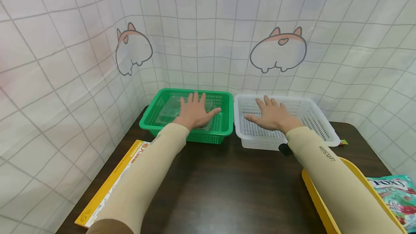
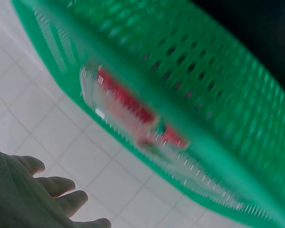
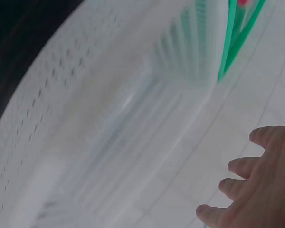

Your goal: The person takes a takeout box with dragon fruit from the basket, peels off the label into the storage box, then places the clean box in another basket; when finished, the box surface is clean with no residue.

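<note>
My left hand (image 1: 194,113) is held over the green plastic basket (image 1: 149,118), its fingers spread and nothing in it. Inside that basket lies a clear plastic container (image 1: 169,109); the left wrist view shows red and white packaging (image 2: 128,102) there. Over the white plastic basket (image 1: 260,143) my right hand (image 1: 272,115) hovers with fingers apart, holding nothing. The two baskets stand side by side at the back of the table. In the right wrist view the hand (image 3: 261,175) is beside the white basket's rim.
A long yellow and white box (image 1: 112,183) lies along the table's left side. At the right front stands a yellow bin (image 1: 320,205), partly hidden by my right sleeve. A green Foxs packet (image 1: 394,198) sits beyond it. White gridded curtains (image 1: 214,39) enclose the dark table (image 1: 234,190).
</note>
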`<act>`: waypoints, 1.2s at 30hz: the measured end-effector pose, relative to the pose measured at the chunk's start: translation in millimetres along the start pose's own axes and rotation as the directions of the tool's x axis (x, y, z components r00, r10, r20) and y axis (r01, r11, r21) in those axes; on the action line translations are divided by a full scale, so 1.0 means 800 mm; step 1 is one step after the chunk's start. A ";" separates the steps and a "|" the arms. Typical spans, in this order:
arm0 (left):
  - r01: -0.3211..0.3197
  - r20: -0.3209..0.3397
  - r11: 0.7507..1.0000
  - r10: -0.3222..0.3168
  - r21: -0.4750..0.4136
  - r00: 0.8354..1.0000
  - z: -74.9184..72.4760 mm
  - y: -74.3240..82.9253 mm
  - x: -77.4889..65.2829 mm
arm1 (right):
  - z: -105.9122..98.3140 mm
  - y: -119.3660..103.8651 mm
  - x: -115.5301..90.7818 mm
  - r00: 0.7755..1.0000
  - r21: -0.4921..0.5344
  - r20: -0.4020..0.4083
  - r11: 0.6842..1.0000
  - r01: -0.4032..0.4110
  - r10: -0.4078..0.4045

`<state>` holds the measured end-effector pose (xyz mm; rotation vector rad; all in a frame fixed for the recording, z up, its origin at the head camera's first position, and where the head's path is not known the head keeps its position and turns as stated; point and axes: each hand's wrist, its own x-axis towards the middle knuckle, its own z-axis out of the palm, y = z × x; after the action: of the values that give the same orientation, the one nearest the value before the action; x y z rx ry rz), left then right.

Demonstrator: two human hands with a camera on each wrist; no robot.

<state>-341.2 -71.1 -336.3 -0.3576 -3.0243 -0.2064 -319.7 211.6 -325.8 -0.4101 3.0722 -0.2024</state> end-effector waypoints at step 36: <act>0.302 -0.251 0.653 -0.613 -0.695 0.749 0.098 -0.151 -0.081 | 0.125 -0.155 0.039 0.967 0.388 -0.225 0.899 0.202 -0.120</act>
<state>-313.0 -190.4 -435.3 0.4353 -2.3943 -1.1623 -312.1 72.0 -409.0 -0.6528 3.0534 -0.9266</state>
